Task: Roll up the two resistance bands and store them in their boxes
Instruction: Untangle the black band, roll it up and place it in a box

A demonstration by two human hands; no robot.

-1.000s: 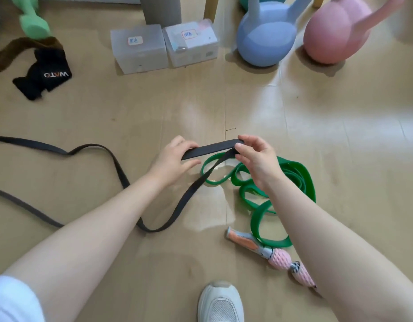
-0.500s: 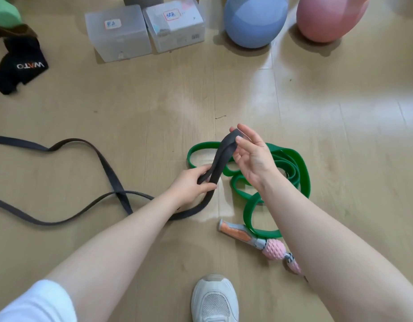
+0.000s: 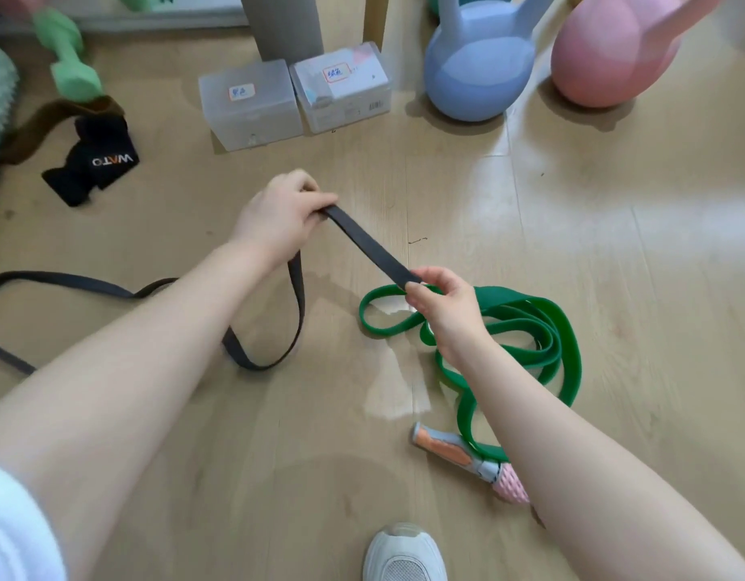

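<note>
We're down on a pale wood-plank floor in what looks like a home workout corner: blue kettlebell and pink kettlebell parked side by side at the back, a green dumbbell off left, furniture legs behind, two labelled storage boxes between.

Black band, green band, blue and pink kettlebells.
</note>
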